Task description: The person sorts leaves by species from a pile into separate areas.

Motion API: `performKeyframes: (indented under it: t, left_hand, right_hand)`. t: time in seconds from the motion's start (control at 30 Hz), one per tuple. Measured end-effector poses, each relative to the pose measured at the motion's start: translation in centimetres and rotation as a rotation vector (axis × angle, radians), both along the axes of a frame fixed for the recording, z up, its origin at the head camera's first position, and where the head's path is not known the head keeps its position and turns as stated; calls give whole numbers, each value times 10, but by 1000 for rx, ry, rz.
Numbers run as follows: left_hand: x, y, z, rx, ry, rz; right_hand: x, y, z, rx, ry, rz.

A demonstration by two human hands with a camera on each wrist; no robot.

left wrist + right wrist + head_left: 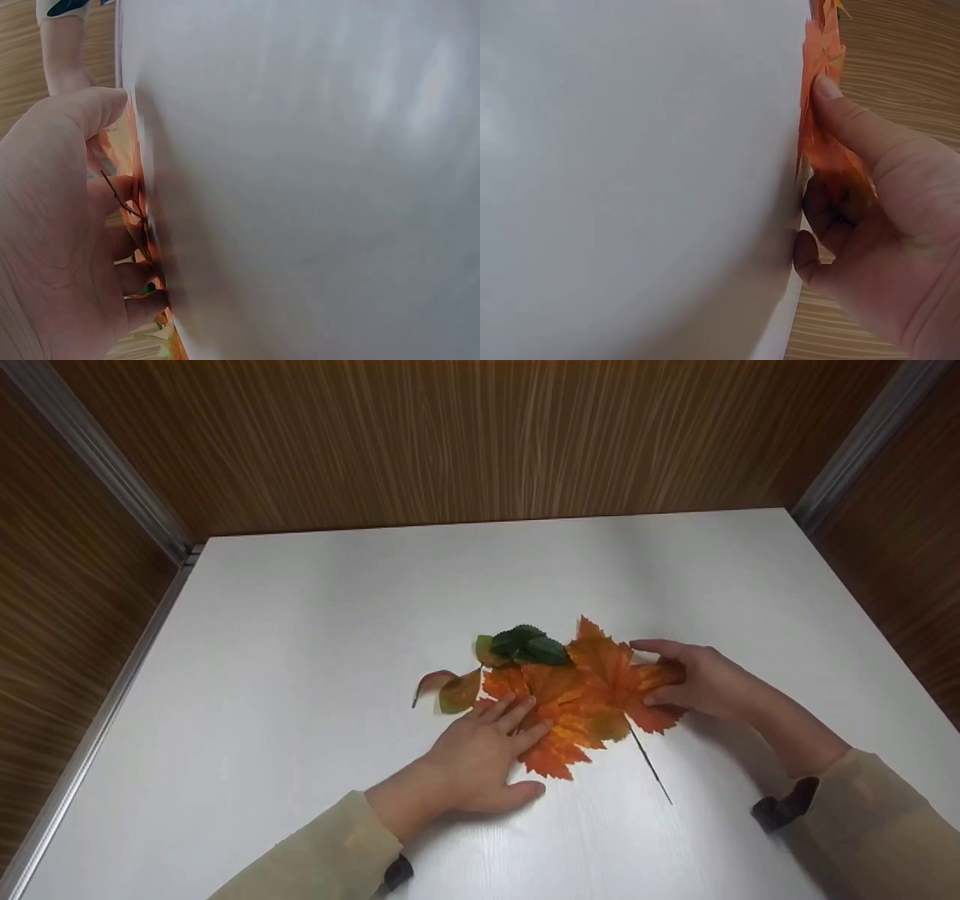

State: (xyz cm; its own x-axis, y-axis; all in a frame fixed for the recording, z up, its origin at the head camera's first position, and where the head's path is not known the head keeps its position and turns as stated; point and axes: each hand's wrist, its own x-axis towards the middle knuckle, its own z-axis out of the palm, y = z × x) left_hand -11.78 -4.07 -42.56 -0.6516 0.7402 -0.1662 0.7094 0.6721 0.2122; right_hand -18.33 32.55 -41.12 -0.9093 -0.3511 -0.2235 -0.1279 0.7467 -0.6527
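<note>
Left hand point(480, 757): relaxed, fingers spread, grasping nothing; the fingertips rested on the near-left part of an orange leaf cluster point(562, 682), and the thumb lay out on the white table point(300, 660). Right hand point(709, 682): grasping; thumb and curled fingers pinched the edge of the cluster's right-hand leaf point(600, 660). The right wrist view showed the thumb against the orange surface, with fingers bent round the other side.

The cluster lay between the two hands, toothed lobes spread in front of the left fingertips. A thin dark stem point(651, 761) ran from it towards the person, between the hands and well apart from the left thumb. Green leaves point(529, 645) sat just beyond the left fingertips, touching the cluster. A yellow-brown leaf point(460, 691) and a curled reddish leaf point(433, 682) lay ahead of the left hand, slightly to its left. A wood-grain wall point(480, 442) stood beyond both hands.
</note>
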Motion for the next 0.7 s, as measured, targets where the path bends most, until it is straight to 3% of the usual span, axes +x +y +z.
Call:
performKeyframes:
  t: [0.7]
  left_hand:
    - [0, 2, -2, -30, 9, -4]
  right_hand:
    - [5, 14, 8, -164, 100, -117]
